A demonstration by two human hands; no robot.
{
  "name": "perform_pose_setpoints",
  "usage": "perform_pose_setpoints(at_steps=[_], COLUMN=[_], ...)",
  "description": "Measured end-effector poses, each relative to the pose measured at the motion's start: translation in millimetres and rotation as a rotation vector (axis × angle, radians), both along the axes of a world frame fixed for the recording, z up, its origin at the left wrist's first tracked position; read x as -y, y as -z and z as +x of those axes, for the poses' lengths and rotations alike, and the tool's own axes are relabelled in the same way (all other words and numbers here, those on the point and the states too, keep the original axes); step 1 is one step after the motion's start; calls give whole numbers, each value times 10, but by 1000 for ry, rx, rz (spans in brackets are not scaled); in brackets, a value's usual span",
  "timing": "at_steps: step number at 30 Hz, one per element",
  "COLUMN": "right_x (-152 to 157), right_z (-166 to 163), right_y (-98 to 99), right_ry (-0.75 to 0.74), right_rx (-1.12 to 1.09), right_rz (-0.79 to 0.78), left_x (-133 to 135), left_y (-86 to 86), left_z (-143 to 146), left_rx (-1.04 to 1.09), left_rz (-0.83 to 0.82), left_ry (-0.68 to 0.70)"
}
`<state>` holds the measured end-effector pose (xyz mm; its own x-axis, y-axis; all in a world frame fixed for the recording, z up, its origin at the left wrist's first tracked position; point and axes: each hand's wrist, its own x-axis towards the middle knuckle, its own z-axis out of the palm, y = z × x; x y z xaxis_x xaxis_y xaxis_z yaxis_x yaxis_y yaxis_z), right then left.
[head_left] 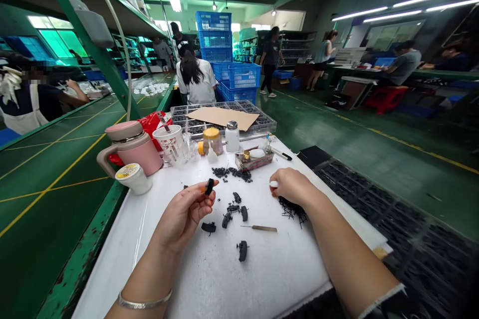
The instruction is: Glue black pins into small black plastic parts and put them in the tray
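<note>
My left hand (187,211) pinches a small black curved plastic part (209,187) between thumb and fingertips above the table. My right hand (289,185) is closed at the right, with a small white object (274,184) showing at its fingertips; its kind is hard to make out. Just under that hand lies a pile of thin black pins (294,211), partly hidden. Between my hands several similar black parts (244,213) are scattered on the white tabletop (209,269). A thin pointed tool (264,228) with a flat handle lies to their right. Tiny black pieces (239,174) are heaped farther back.
A pink mug (140,147), a lidded tub (133,178) and a paper cup (170,142) stand back left. Behind are a yellow-lidded jar (212,140), a white bottle (232,137), a small box (255,160) and a cutter (282,153). Black trays (396,229) lie right; people work beyond.
</note>
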<state>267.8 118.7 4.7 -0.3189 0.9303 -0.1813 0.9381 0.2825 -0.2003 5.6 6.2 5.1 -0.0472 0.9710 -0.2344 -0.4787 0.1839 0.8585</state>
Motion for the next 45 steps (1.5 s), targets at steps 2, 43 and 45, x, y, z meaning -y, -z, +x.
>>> perform_pose_setpoints(at_steps=[2,43,45], right_x=[8,-41,-21], right_z=[-32,272,232], right_y=[24,68,47], right_ry=[-16,50,88], right_rx=[20,-418,-482], right_rz=[-6,-95,-115], left_x=[1,54,52], left_y=[-6,-35,-38], left_z=[12,90,82], left_rx=[18,33,42], left_rz=[-19,39,48], left_ry=[-9,186,181])
